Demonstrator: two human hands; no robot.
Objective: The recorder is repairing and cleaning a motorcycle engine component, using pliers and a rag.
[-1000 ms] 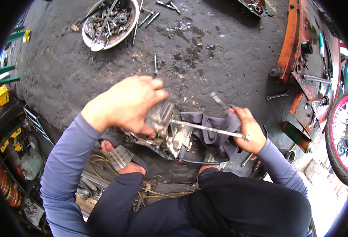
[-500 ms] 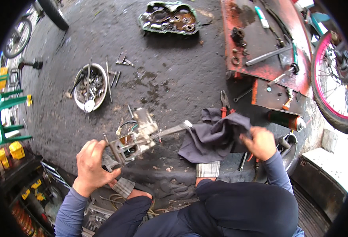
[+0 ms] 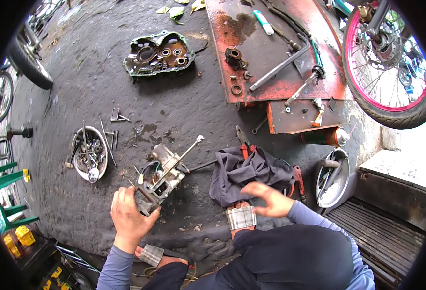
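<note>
My left hand (image 3: 132,215) grips the near end of a metal engine block (image 3: 168,173), thumb on one side and fingers on the other. A long connecting rod (image 3: 186,153) sticks out of the block toward the upper right, and wires show beside it. Just past my right foot lies a crumpled dark grey cloth (image 3: 244,171). Over its near edge is my right hand (image 3: 270,198), fingers stretched and apart, holding nothing. Red-handled pliers (image 3: 244,144) poke out beyond the cloth, their grips partly covered. A second red-handled tool (image 3: 298,182) rests at its right.
A bowl of small parts and tools (image 3: 105,166) stands left. Farther off sits an open engine casing (image 3: 147,67). A red metal sheet (image 3: 218,29) carries a wrench (image 3: 280,63) and parts. At right are a spray can (image 3: 336,137), a white container (image 3: 344,193) and a pink-rimmed wheel (image 3: 351,58).
My right hand has let go of the cloth's edge and moved left and nearer to me. The cloth now lies bunched on the ground. My view has turned toward the right.
</note>
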